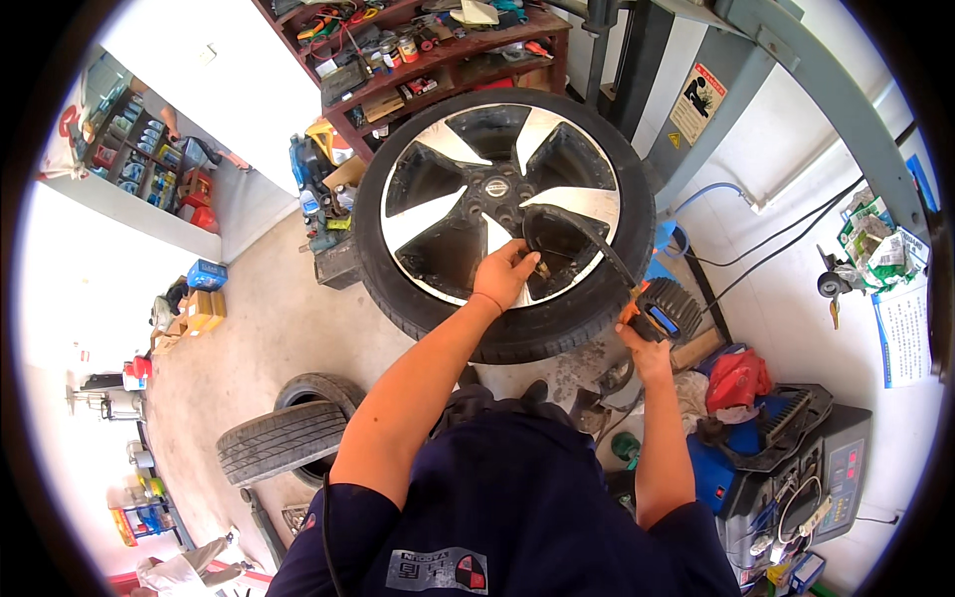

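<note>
A car wheel with a black tyre and a silver and black five-spoke rim stands upright in front of me. My left hand is at the lower part of the rim, its fingers pinched on the brass end of a black air hose at the valve. The hose arcs up and right, then down to an orange and black tyre inflator gauge with a blue display. My right hand grips that gauge just right of the tyre.
A red-brown shelf crowded with tools stands behind the wheel. Loose tyres lie on the concrete floor at lower left. A blue and grey machine sits at right, with a grey steel lift post behind it.
</note>
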Demonstrator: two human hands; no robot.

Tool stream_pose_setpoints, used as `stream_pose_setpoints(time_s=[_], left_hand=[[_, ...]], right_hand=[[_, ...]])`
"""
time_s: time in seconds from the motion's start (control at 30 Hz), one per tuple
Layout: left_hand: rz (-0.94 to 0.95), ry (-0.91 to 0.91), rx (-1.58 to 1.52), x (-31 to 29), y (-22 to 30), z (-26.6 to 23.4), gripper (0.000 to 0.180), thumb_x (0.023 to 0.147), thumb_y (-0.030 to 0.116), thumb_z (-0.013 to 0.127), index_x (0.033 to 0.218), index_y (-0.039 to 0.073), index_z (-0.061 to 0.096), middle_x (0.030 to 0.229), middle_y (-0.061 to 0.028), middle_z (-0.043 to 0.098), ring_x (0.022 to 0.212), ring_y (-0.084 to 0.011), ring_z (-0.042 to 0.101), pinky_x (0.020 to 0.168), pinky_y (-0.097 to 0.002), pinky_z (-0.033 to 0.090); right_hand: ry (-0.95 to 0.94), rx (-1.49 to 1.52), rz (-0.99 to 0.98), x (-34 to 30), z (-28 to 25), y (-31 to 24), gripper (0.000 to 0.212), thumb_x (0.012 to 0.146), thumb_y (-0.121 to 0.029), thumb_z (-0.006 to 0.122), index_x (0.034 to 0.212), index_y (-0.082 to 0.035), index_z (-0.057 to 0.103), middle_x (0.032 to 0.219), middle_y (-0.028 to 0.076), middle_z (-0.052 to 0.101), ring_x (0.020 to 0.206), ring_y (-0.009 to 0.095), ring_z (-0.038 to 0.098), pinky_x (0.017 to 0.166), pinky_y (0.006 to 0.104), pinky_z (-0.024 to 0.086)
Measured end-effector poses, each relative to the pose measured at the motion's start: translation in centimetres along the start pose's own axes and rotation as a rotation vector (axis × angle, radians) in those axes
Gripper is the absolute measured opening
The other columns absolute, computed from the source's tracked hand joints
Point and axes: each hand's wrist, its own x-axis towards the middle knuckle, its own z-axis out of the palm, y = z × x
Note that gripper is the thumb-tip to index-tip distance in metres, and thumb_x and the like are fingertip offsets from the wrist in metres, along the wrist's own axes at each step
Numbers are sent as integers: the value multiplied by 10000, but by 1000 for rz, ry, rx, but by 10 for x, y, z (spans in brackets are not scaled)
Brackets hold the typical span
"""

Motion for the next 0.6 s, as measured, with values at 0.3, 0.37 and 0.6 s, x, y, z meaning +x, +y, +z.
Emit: stream_pose_setpoints(time_s=[0.3, 0.37, 0.6], left_hand=[[54, 10, 21, -4, 7, -1, 341, 934, 304, 733, 1110, 15, 689, 668, -31, 611, 610, -115, 558, 616, -290, 468], [54, 8, 38, -5, 8, -1, 352, 932, 304, 735, 1117, 8, 687, 676, -35, 618, 615, -119, 564, 622, -292, 473], [47, 6, 34, -5, 7, -1, 367, 931, 303, 734, 1136, 1, 686, 689, -44, 628, 630, -121, 572, 631, -291, 475]], right_hand=[[6, 16, -18, -4, 4, -8, 200, 830, 81, 697, 979, -33, 625, 916, 1, 588, 847, 156, 560, 770, 339, 467], [9, 15, -26, -6, 5, -11, 192, 832, 76, 697, 971, -33, 621, 916, 1, 587, 843, 157, 556, 769, 340, 465], [21, -45, -16, -6, 5, -11, 196, 829, 48, 708, 983, -35, 619, 917, 17, 589, 842, 174, 554, 772, 348, 464]])
